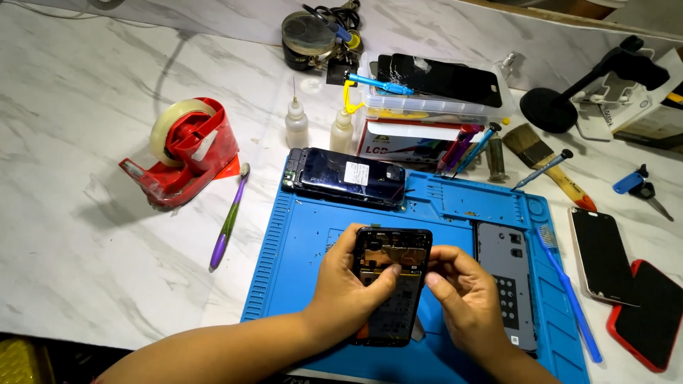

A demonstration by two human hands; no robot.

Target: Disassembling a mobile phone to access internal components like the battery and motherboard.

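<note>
An opened black phone point(393, 284) with its insides showing lies in my two hands above the blue work mat point(306, 242). My left hand point(346, 284) grips its left edge, thumb pressed on the middle of the exposed board. My right hand point(462, 295) holds the right edge, with its thumb and forefinger at the phone's inner frame. A grey metal phone plate point(506, 274) rests on the mat just right of my right hand. A dark phone back cover point(346, 176) lies across the mat's far edge.
A red tape dispenser point(186, 149) and a purple toothbrush point(229, 217) sit left of the mat. Two small glue bottles point(297, 124), a clear box holding a screen point(434, 89), screwdrivers point(544, 169), a paintbrush point(548, 162), a blue brush point(569, 291) and two more phones point(605, 256) lie behind and right.
</note>
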